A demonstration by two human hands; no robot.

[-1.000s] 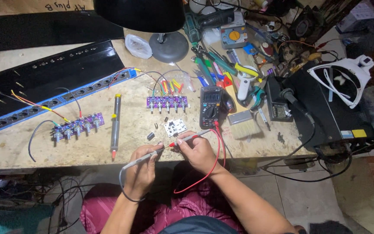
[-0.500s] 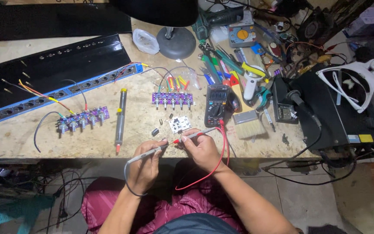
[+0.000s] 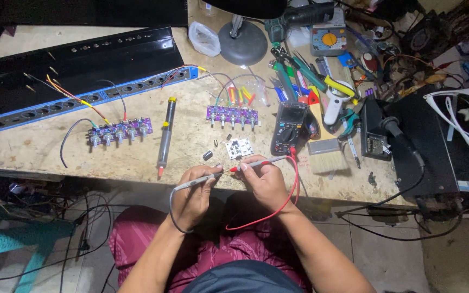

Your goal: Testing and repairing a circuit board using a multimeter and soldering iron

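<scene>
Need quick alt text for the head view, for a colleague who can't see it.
Seen from above, the left hand holds a grey probe and the right hand a red probe, tips meeting at the workbench edge, near a multimeter and small white circuit board.

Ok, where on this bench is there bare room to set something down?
Bare wood lies between the desoldering pump and the purple knob board, and along the front edge left of the left hand. Right of the multimeter, the tool pile and black box crowd everything.
</scene>
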